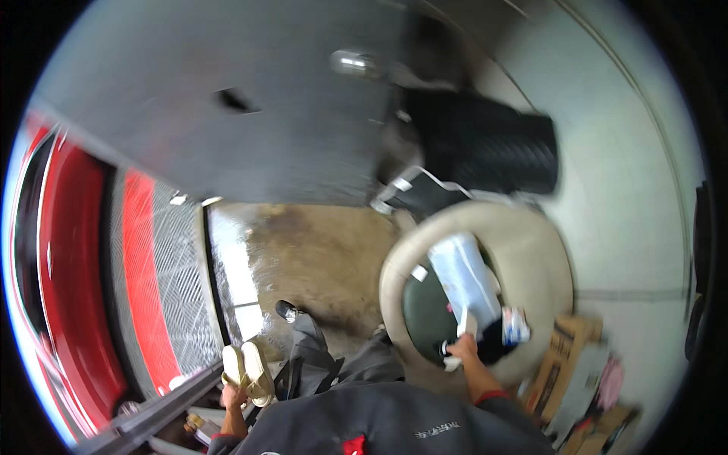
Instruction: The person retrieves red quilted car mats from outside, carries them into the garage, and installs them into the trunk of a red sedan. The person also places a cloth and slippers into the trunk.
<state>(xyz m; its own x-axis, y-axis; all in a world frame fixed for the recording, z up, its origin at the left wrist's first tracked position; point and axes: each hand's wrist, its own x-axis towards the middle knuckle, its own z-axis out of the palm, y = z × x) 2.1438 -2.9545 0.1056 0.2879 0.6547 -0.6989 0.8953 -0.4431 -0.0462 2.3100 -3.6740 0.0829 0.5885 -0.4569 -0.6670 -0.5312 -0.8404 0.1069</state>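
Note:
At the lower left, my left hand is closed round the ends of a pair of pale cream slippers. Beside my legs, the slippers hang over the edge of a shelf. My right hand reaches over a round beige armchair with a dark green seat. Its fingers are closed on a small white object whose kind is blurred. Just beyond that hand a light blue wrapped bundle lies on the seat. A black cloth and a white and blue packet lie beside it.
A grey metal cabinet fills the far left. A black ridged roll or seat stands behind the armchair. Cardboard boxes lean at the right. The brown floor looks wet. A red car stands at the left.

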